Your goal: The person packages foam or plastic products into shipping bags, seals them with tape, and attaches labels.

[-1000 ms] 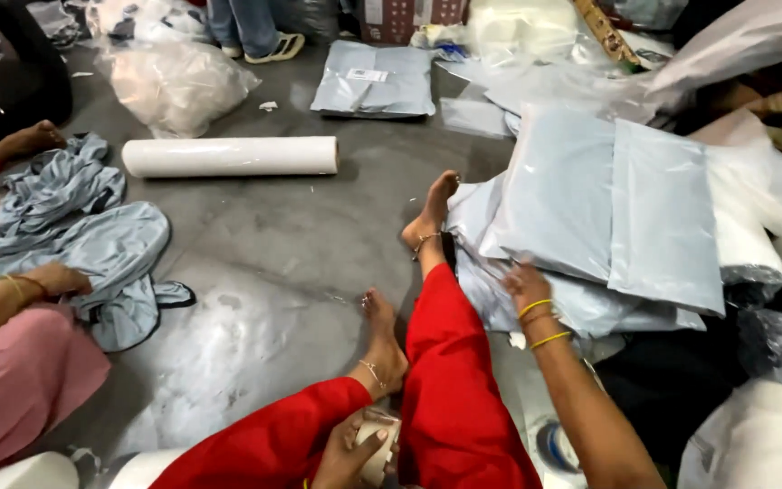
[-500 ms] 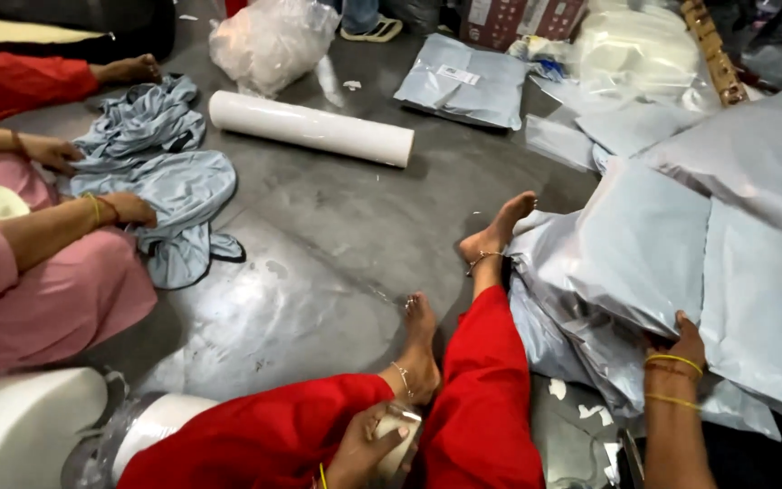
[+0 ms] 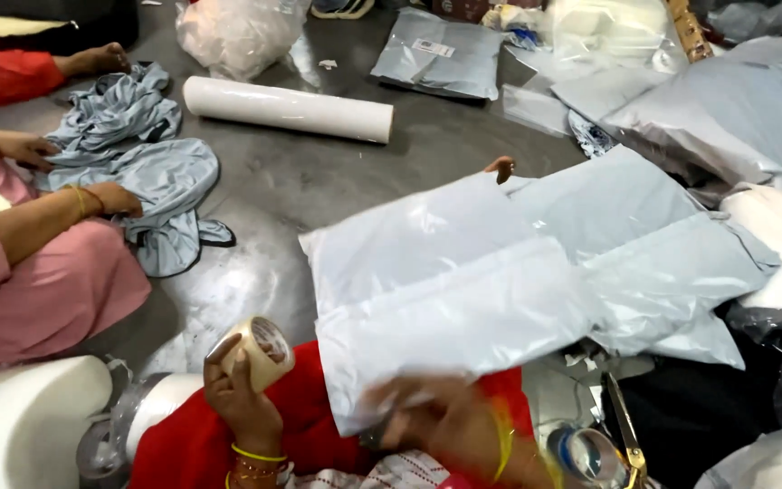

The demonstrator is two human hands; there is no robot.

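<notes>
My left hand (image 3: 239,398) holds a roll of beige packing tape (image 3: 262,351) up in front of my red-clad lap. My right hand (image 3: 445,421), blurred by motion, grips the near edge of a grey plastic mailer bag (image 3: 450,308) that lies across my legs. More grey mailer bags (image 3: 672,263) spread to the right of it. My toes (image 3: 500,167) poke out beyond the bag's far edge.
A person in pink (image 3: 56,272) at the left handles light blue cloth (image 3: 156,181). A white roll (image 3: 287,109) lies on the grey floor. A flat grey packet (image 3: 436,63) and clear bags lie beyond. Scissors (image 3: 624,435) and a clear tape roll (image 3: 586,457) rest at my right.
My right hand has pulled a grey mailer bag from the right pile over my legs. My left hand has lifted the tape roll from my lap.
</notes>
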